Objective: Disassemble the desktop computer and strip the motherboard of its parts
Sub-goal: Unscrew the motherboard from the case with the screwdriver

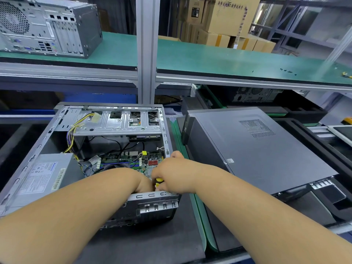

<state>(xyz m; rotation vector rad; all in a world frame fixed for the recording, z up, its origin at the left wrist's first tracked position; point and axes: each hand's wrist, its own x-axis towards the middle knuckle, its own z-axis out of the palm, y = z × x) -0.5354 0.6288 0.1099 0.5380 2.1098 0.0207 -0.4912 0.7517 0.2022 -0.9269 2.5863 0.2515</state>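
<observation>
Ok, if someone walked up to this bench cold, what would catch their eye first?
Probably both hands, left hand and right hand, meeting inside the open computer case, the right gripping a yellow-handled screwdriver above the green motherboard. Next, the closed dark tower lying alongside, on the right.

My left hand [142, 182] is mostly hidden: its fingers dip behind the near wall of the open computer case [152, 195], so I cannot tell what they touch. My right hand [171, 173] covers most of a yellow-and-black tool handle [159, 181]; its tip is out of sight. Both hands block the motherboard [133, 161] beneath them. Left of my left hand, the power supply label [42, 176] is too small to read.
</observation>
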